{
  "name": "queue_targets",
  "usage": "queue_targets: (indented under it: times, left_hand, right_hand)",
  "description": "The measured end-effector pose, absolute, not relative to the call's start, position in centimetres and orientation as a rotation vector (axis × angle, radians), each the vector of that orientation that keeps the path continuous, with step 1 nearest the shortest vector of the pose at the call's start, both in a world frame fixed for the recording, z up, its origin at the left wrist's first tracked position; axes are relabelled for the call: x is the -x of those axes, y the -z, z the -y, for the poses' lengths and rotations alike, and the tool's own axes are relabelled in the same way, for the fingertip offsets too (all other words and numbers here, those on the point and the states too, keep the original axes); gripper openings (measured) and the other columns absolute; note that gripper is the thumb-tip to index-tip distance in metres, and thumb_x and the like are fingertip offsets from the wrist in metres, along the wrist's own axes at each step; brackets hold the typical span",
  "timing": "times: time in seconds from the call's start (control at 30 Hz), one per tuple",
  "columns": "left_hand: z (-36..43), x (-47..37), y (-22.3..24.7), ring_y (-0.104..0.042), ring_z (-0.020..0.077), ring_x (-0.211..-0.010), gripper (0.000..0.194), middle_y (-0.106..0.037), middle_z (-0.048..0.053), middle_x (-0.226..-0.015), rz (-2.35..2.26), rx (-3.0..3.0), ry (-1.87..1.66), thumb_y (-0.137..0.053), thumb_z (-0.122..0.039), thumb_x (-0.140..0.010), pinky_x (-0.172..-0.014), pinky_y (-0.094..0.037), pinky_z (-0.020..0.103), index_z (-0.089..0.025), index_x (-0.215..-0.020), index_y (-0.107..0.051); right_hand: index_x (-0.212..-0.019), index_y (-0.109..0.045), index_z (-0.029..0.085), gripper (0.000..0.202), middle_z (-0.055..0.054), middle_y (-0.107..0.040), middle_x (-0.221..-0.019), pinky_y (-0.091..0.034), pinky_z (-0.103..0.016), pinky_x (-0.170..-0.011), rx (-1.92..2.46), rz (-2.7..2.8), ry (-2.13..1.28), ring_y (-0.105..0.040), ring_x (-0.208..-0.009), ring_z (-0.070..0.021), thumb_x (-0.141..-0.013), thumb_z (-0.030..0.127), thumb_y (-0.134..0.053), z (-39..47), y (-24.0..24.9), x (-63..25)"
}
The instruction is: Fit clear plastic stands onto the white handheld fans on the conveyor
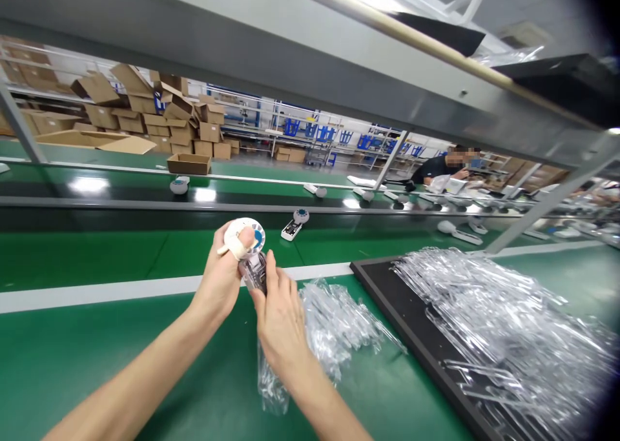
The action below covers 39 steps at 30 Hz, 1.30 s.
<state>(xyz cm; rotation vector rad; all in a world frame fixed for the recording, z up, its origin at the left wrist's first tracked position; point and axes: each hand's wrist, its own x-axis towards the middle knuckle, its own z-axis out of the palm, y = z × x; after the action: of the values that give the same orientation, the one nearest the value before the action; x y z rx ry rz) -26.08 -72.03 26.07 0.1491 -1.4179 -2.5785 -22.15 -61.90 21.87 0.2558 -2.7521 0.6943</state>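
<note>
My left hand (217, 279) is closed around a white handheld device with a round head (237, 229), its thumb lying across the blue-and-white face of the head. A pale wrap shows on that thumb. My right hand (283, 315) pinches a clear plastic piece (250, 272) against the handle below the head. The fingers partly hide the handle and its dark inside. Under and beside my right hand lies a loose pile of clear plastic pieces (334, 318) on the green tabletop (203, 376).
At right, a black tray (411, 325) bears a heap of clear plastic parts (498, 318). A similar device with an exposed handle (292, 228) lies beyond my hands. More white devices (455, 232) line the conveyor. A metal shelf beam (242, 47) crosses overhead. A person (436, 168) sits across.
</note>
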Motion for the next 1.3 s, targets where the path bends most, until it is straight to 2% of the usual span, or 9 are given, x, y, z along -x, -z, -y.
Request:
queue_targets:
  times: [0.13,0.33,0.43,0.53,0.67,0.9,1.03,1.13,1.3]
  left_hand:
    - [71.8,26.2,-26.5,-0.061,0.0174,-0.080,0.053,-0.064,0.004,-0.093,1.333,-0.086,2.619,-0.079,-0.048,-0.062,-0.070,-0.049,0.028,-0.018,-0.102,-0.061]
    - [71.5,26.6,-25.2,-0.062,0.0245,-0.090,0.055,-0.069,0.010,-0.096,1.732,-0.122,2.797,-0.081,-0.051,-0.057,-0.072,-0.051,0.031,-0.014,-0.096,-0.069]
    - [70.9,26.7,-24.8,-0.061,0.0202,-0.086,0.047,-0.068,0.006,-0.095,1.768,-0.156,2.597,-0.079,-0.048,-0.061,-0.066,-0.050,0.025,-0.017,-0.095,-0.070]
    - [69.9,26.2,-24.9,-0.060,0.0194,-0.089,0.047,-0.067,0.002,-0.096,1.717,-0.118,2.460,-0.080,-0.046,-0.060,-0.067,-0.051,0.024,-0.021,-0.099,-0.069]
    - [69.0,25.7,-25.2,-0.059,0.0203,-0.093,0.042,-0.067,0.001,-0.099,1.693,-0.115,2.402,-0.079,-0.044,-0.062,-0.069,-0.050,0.024,-0.023,-0.096,-0.069]
    - [67.9,27.2,-25.0,-0.058,0.0170,-0.086,0.033,-0.065,-0.001,-0.097,1.727,-0.155,2.322,-0.076,-0.042,-0.067,-0.070,-0.049,0.023,-0.024,-0.094,-0.070]
    - [67.3,26.2,-24.8,-0.059,0.0206,-0.090,0.036,-0.065,0.000,-0.098,1.929,0.138,1.929,-0.073,-0.044,-0.070,-0.089,-0.047,0.032,-0.029,-0.102,-0.065]
    - [66.7,25.1,-24.7,-0.060,0.0259,-0.089,0.040,-0.065,0.003,-0.095,1.871,0.264,1.808,-0.078,-0.048,-0.062,-0.091,-0.047,0.040,-0.028,-0.093,-0.065]
    - [65.8,23.6,-24.6,-0.061,0.0307,-0.094,0.054,-0.067,0.005,-0.094,1.761,0.301,2.018,-0.086,-0.046,-0.048,-0.085,-0.050,0.042,-0.029,-0.094,-0.065]
  right_hand:
    - [-0.151,-0.014,0.024,0.062,-0.012,-0.058,-0.106,-0.053,-0.041,-0.071,-0.321,2.820,-0.825,-0.062,-0.088,-0.0259,-0.095,0.029,-0.040,60.6,-22.1,22.5]
    - [-0.144,-0.036,0.033,0.057,-0.009,-0.056,-0.098,-0.048,-0.047,-0.082,-0.413,2.694,-0.671,-0.056,-0.094,-0.0281,-0.090,0.029,-0.052,58.9,-24.5,23.3]
    - [-0.136,-0.047,0.030,0.042,-0.008,-0.058,-0.105,-0.047,-0.040,-0.084,-0.275,2.538,-1.087,-0.057,-0.098,-0.0234,-0.095,0.034,-0.040,58.4,-24.6,24.5]
    - [-0.098,-0.065,0.018,0.042,-0.005,-0.064,-0.085,-0.046,-0.030,-0.074,0.052,2.274,-1.534,-0.061,-0.082,-0.0176,-0.098,0.034,-0.026,58.2,-24.2,26.0]
    - [-0.063,-0.055,0.020,0.046,-0.001,-0.060,-0.064,-0.042,-0.027,-0.065,0.025,2.126,-1.553,-0.056,-0.062,-0.0146,-0.096,0.032,-0.025,57.9,-23.8,26.9]
    - [-0.057,-0.049,0.021,0.043,0.001,-0.055,-0.058,-0.038,-0.025,-0.062,-0.007,2.141,-1.588,-0.050,-0.059,-0.0128,-0.093,0.033,-0.028,56.7,-23.4,28.2]
    - [-0.059,-0.052,0.020,0.042,0.003,-0.050,-0.057,-0.036,-0.023,-0.056,0.045,1.914,-2.055,-0.046,-0.057,-0.0117,-0.090,0.043,-0.037,56.7,-23.7,28.4]
    - [-0.056,-0.052,0.019,0.048,0.003,-0.046,-0.053,-0.034,-0.023,-0.051,0.221,1.622,-2.334,-0.042,-0.051,-0.0107,-0.089,0.052,-0.037,57.2,-24.0,28.2]
    - [-0.046,-0.050,0.020,0.056,0.002,-0.046,-0.046,-0.037,-0.025,-0.053,0.222,1.508,-2.157,-0.043,-0.049,-0.0115,-0.092,0.046,-0.031,56.9,-25.0,27.3]
